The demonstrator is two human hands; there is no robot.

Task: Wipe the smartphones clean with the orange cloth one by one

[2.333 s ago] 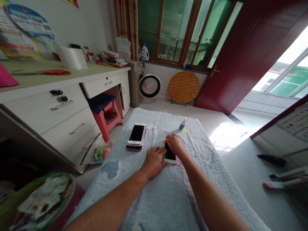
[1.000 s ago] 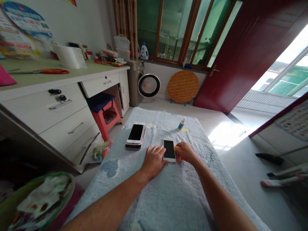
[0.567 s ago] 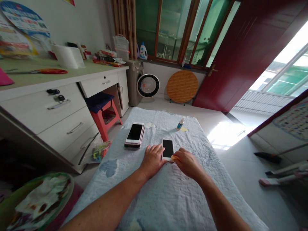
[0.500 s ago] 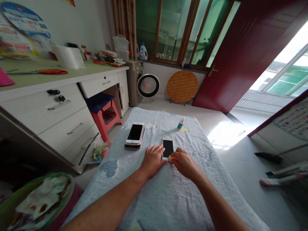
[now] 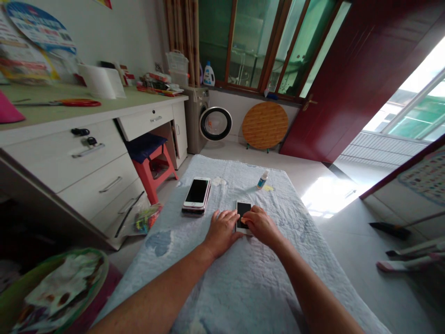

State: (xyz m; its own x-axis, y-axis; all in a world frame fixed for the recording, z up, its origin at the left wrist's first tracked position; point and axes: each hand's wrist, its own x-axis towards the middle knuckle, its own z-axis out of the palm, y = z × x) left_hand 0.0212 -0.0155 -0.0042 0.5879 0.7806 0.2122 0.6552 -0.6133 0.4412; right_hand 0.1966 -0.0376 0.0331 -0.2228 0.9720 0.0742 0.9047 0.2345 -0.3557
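A white smartphone (image 5: 244, 209) with a dark screen lies face up on the cloth-covered table (image 5: 222, 287). My left hand (image 5: 223, 232) rests against its left edge and lower corner, fingers stretched out and the thumb near the bottom edge. Over the phone's lower right part, my right hand (image 5: 263, 225) pinches a small orange cloth (image 5: 244, 221) against the screen. Part of the phone and most of the cloth are hidden beneath those fingers. Left of my hands lies a stack of phones, a white one (image 5: 197, 192) on top. A small spray bottle (image 5: 263, 179) stands beyond, to the right.
On the left stands a white desk (image 5: 93, 157) with drawers, and a red stool (image 5: 152, 178) under it. A waste bin (image 5: 107, 273) is beside the table at lower left. A washing machine (image 5: 198, 99) with its door ajar and a round wooden tabletop (image 5: 264, 125) stand behind.
My right hand has moved up and slightly left with the orange cloth, from the phone's bottom edge onto its screen. My left hand keeps its place at the phone.
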